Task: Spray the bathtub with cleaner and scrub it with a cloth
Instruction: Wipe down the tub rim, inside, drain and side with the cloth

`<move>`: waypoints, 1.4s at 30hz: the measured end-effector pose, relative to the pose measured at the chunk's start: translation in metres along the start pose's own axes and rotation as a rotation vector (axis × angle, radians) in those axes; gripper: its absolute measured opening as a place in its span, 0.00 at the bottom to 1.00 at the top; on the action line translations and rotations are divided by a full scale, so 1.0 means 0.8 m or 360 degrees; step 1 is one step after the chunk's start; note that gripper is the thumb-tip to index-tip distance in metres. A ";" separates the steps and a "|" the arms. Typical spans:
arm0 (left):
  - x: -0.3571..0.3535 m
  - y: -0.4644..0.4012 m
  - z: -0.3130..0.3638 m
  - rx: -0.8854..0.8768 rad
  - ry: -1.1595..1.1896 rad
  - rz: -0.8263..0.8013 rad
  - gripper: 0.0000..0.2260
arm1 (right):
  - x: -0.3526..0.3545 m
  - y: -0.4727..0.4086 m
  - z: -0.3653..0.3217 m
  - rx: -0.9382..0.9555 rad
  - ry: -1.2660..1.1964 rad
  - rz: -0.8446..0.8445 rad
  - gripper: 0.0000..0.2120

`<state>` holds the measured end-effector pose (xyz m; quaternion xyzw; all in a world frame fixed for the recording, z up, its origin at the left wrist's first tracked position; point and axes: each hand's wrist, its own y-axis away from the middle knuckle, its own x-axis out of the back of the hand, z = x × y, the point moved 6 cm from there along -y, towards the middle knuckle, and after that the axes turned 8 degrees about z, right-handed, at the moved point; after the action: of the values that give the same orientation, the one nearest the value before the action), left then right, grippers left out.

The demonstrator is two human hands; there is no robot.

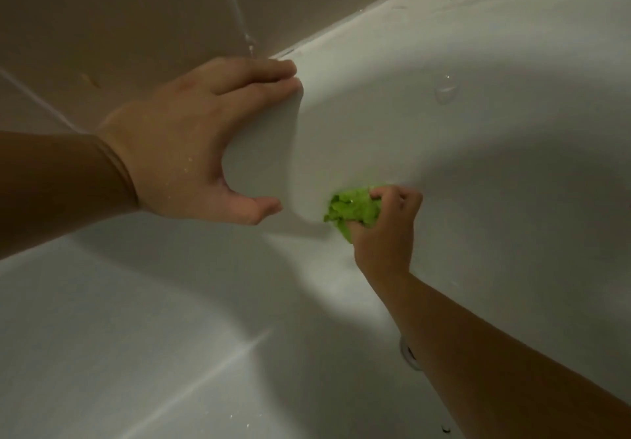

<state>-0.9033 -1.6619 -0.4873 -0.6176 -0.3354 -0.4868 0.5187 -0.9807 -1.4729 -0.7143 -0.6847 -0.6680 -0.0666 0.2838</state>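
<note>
The white bathtub (461, 151) fills most of the view, its inner wall curving down to the right. My left hand (191, 141) rests on the tub's rim corner, fingers straight along the top edge and thumb below the ledge. My right hand (386, 226) grips a bunched bright green cloth (351, 209) and presses it against the tub's inner wall just under the rim. No spray bottle is in view.
Beige wall tiles (119, 11) with a wet streak stand behind the rim at top left. A metal drain or overflow fitting (408, 353) peeks out beside my right forearm. Water drops (445, 91) cling to the tub wall.
</note>
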 end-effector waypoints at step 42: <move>-0.026 -0.066 0.015 0.0020 -0.0005 0.0027 0.50 | 0.177 -0.155 -0.151 0.0621 0.0169 0.0480 0.21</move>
<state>-0.9547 -1.6358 -0.4905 -0.6177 -0.3342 -0.4794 0.5262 -1.0499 -1.4132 -0.5103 -0.7044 -0.5427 0.0709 0.4519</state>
